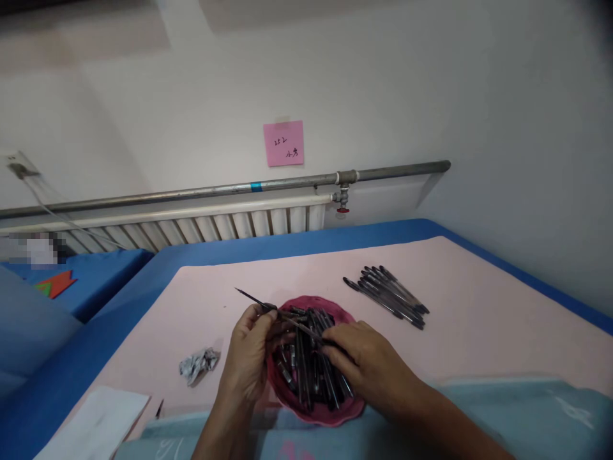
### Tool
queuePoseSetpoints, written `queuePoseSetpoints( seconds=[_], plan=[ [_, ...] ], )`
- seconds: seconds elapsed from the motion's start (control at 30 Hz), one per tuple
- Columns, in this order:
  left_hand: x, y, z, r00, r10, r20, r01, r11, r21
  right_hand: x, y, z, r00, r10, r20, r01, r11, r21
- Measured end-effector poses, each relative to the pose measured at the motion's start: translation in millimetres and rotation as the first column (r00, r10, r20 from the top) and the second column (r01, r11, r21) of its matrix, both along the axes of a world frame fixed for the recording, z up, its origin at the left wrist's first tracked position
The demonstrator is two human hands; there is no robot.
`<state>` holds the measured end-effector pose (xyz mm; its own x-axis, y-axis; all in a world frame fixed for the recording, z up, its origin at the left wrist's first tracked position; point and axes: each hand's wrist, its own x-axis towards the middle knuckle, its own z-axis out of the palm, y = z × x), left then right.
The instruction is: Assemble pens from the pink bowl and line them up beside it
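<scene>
Above a pink scalloped basket (330, 418), my left hand (251, 345) pinches a thin dark pen refill (249, 295), its pointed end sticking out to the upper left. My right hand (359, 358) is closed around the rear end of a slim pen barrel (301, 327), which slants up toward the left fingers. Refill and barrel lie roughly in one line; the fingers hide where they meet. Inside the basket are many dark pen barrels (302, 377) and short pen caps (286, 375). Several capped pens (390, 297) lie in a loose bundle to the right.
A crumpled grey-white wad (198, 365) rests left of the basket. Nearer me are a white paper sheet (98, 418) and a small dark piece (159, 409). The pink tabletop cover (230, 278) has blue edges. Behind stand a radiator (239, 223) and a pipe (205, 191).
</scene>
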<state>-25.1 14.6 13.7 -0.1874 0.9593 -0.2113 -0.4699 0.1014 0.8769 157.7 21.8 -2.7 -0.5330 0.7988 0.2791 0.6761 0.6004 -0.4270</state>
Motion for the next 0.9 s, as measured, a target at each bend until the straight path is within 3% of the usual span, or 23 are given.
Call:
queuePoseSetpoints(
  seconds=[0.9],
  plan=[
    [1.9, -2.3, 1.2, 0.995, 0.023, -0.1, -0.024, 1.0, -0.013, -0.4, -2.1, 3.6, 1.0, 0.005, 0.03, -0.006, 1.0, 0.011]
  ],
)
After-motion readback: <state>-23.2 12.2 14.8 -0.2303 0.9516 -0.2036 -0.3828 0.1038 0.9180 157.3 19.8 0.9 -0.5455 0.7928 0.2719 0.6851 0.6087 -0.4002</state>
